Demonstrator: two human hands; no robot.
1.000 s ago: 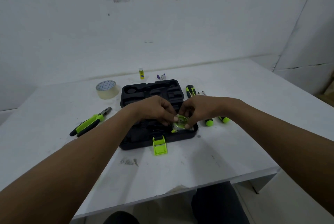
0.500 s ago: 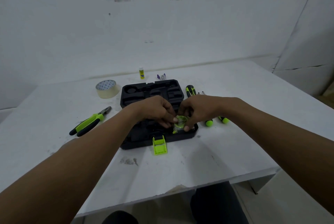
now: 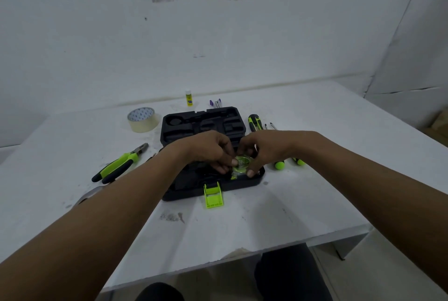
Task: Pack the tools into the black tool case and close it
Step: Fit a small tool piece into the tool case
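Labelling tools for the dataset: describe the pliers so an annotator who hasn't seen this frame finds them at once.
Start from the open black tool case in the middle of the white table. Look to its left, nearer the camera than the roll of tape, just above the left forearm. The pliers lie flat there, the only tool on that side, with green and black handles and bare metal jaws pointing toward the case.

Both arms outstretched, left hand (image 3: 208,150) and right hand (image 3: 264,149) close together (fingers curled, pinching grip).
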